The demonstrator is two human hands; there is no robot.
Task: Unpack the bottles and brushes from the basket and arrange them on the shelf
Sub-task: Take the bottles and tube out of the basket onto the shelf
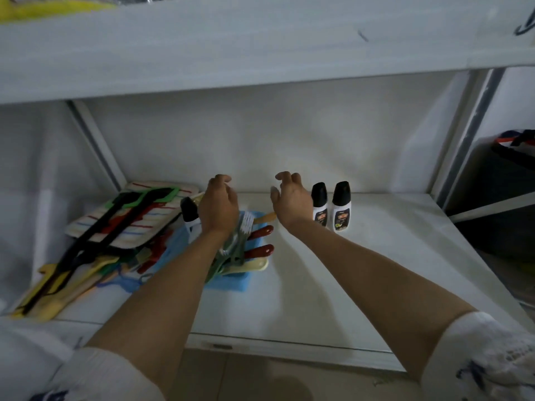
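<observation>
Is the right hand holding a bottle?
No, the right hand hangs over the shelf with loosely curled fingers and nothing in it, just left of the two standing bottles.

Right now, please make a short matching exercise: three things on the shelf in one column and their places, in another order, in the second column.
Things:
1. blue basket
2. two upright bottles
3. striped cloth

Places:
A. just right of the right hand
B. far left, under long black tools
C. under the left hand, full of brushes

Pairs: 1-C, 2-A, 3-B
</observation>
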